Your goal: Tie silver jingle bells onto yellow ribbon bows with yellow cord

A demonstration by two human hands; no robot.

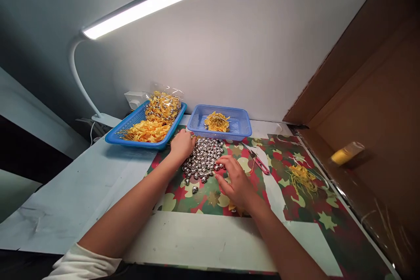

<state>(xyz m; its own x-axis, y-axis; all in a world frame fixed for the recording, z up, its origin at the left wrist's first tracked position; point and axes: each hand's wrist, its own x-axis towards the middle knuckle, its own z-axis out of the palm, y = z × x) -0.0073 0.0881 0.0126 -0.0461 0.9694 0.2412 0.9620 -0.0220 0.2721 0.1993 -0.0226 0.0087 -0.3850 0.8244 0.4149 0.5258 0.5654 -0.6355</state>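
A heap of small silver bells [204,157] lies on a red and green star-patterned sheet [295,210]. My left hand [181,144] rests at the heap's left edge, fingers curled against the bells. At the heap's near right side my right hand [233,179] lies flat with its fingers spread and touching the bells. Whether either hand holds a bell is hidden. A few stray bells [194,189] sit just in front of the heap.
Two blue baskets stand behind the heap: a left one [121,136] with yellow ribbon bows and a clear bag, a right one [239,127] with a few bows. Pink-handled snips [259,162] and loose yellow threads [302,178] lie to the right. A cardboard wall [377,96] borders the right side.
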